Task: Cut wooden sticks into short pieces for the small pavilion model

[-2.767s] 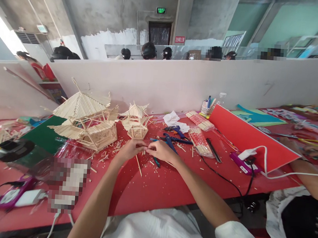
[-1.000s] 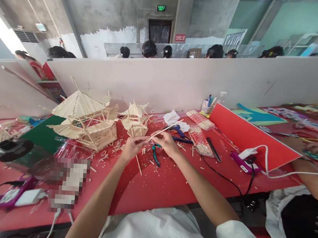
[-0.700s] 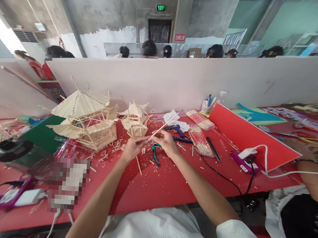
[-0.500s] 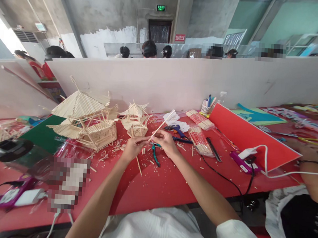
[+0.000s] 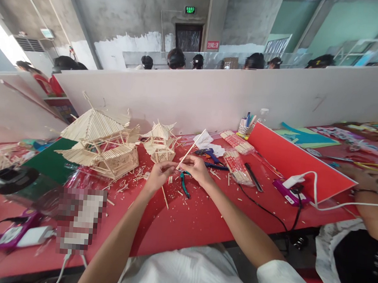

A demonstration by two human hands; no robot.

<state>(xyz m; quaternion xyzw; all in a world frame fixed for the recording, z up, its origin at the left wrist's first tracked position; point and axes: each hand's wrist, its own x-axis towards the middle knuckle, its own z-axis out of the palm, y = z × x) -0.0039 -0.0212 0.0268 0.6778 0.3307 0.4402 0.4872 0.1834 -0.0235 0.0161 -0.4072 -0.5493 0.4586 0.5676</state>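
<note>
Pinching slim pale wooden stick (image 5: 192, 148) with left hand (image 5: 159, 175) and right hand (image 5: 198, 169), beyond red bench (image 5: 178, 225) near edge; could snap if overbent.

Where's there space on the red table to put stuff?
Mostly bare table: between the left forearm and right forearm, and from right forearm to black cable. Crowded: around the large stick pavilion, small stick pavilion and teal pliers.

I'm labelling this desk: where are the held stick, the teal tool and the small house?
Held stick (image 5: 194, 145): head view, upper shaft.
Teal tool (image 5: 184, 186): head view, curved handle.
Small house (image 5: 161, 132): head view, roof.
</note>
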